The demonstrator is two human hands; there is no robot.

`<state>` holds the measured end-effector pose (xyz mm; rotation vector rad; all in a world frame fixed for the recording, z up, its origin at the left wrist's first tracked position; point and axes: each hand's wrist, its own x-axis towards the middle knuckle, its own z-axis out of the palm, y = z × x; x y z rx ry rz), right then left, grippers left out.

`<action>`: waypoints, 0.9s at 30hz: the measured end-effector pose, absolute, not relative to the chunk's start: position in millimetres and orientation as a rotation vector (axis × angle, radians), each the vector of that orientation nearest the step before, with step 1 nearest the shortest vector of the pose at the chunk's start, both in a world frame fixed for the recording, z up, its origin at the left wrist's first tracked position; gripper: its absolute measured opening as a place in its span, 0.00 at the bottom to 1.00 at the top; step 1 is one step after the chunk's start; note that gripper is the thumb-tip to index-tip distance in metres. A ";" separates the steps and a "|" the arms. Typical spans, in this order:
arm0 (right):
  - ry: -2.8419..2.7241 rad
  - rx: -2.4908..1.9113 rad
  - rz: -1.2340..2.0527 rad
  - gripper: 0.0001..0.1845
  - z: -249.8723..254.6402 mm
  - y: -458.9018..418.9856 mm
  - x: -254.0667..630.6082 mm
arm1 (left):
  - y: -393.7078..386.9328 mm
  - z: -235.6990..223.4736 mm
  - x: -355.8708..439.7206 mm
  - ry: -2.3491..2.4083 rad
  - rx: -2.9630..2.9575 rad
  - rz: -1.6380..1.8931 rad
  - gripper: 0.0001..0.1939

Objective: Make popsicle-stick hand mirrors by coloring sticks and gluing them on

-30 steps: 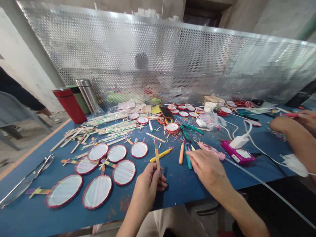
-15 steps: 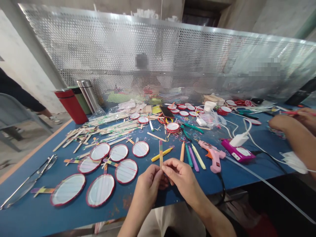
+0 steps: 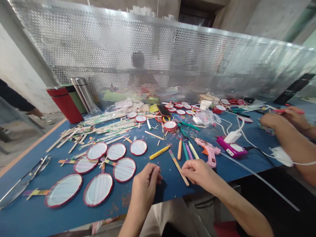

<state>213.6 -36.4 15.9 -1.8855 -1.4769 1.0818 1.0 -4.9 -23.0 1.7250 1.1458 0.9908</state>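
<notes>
A wooden craft stick [image 3: 176, 164] with coloured bands at its far end lies slantwise on the table between my hands. My right hand [image 3: 201, 174] is closed, its curled fingertips at the stick's right edge; whether they touch it I cannot tell. To the left, my left hand [image 3: 145, 184] hovers near the table's front edge, fingers curled in and no object showing in them. Beyond the hands are a yellow marker [image 3: 160, 152], an orange marker [image 3: 179, 149] and several others. On the left lie several red-rimmed white discs [image 3: 98, 190] with coloured stick handles.
A pink glue gun [image 3: 209, 151] and a purple power strip [image 3: 232, 147] with white cables lie to the right. Loose craft sticks [image 3: 66, 138], pliers [image 3: 184, 130] and a red bottle [image 3: 65, 105] stand farther back. A co-worker's arm [image 3: 288, 138] reaches in at right.
The craft stick, held upright in both hands before, now lies on the table. My hands have parted, the right one moving rightward. The view has shifted slightly.
</notes>
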 end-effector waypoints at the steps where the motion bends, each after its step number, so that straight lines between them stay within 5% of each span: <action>1: -1.466 -1.886 1.128 0.08 16.8 -36.4 213.7 | -3.5 -24.5 0.5 1.169 1.790 1.011 0.14; 10: -1.265 -1.824 1.344 0.09 23.1 -22.0 206.2 | 9.1 -33.1 3.8 1.180 2.371 0.872 0.15; 27: -1.154 -1.521 0.752 0.22 -18.1 -44.5 196.3 | 23.0 -3.5 28.6 1.824 2.246 0.457 0.09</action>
